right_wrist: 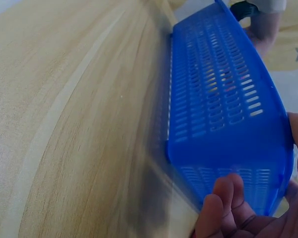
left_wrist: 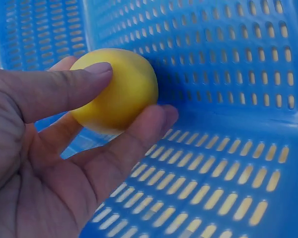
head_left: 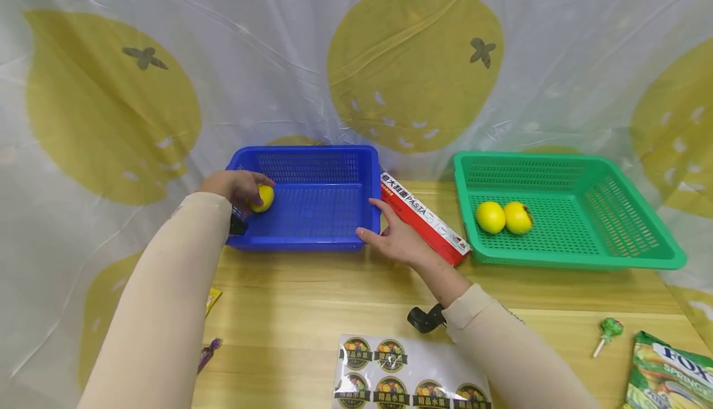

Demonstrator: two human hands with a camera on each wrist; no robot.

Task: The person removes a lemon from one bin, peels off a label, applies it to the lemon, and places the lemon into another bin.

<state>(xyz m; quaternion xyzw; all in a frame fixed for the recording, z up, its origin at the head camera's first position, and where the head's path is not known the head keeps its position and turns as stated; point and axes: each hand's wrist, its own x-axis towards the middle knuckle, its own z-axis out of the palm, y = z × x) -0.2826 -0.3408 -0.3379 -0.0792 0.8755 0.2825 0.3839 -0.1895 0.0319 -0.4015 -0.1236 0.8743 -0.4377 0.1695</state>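
Nearest the viewer, a sheet of round fruit stickers (head_left: pixel 409 375) lies flat on the wooden bench (head_left: pixel 312 297), between the two sleeved forearms. At the bench's near right corner sit a green-topped lollipop (head_left: pixel 607 333) and a green snack bag (head_left: pixel 671 375); a small yellow packet (head_left: pixel 213 299) and a purple wrapper (head_left: pixel 208 353) lie by the left edge.

Further in, the right hand (head_left: pixel 392 236) rests against the near right corner of the blue basket (head_left: pixel 312 195). Its thumb lies on the rim and its fingers reach to the outer wall, so it grips that corner lightly; the right wrist view shows the fingertips (right_wrist: pixel 223 198) curled just beneath the basket's wall. Just beside this hand, a red and white pasta box (head_left: pixel 423 217) lies on the bench, wedged between the two baskets with its far end touching the blue one.

The left hand (head_left: pixel 236 186) reaches over the blue basket's left wall and pinches a yellow lemon (head_left: pixel 263 198) between thumb and fingers. In the left wrist view the thumb lies across the top of the fruit and the fingers cup it from below, holding it inside the basket, close to the perforated wall and above the floor.

To the right, well apart, the green basket (head_left: pixel 613 211) holds two more yellow lemons (head_left: pixel 504 217), touching each other. Behind everything hangs a white cloth (head_left: pixel 250 56) printed with large yellow fruit.
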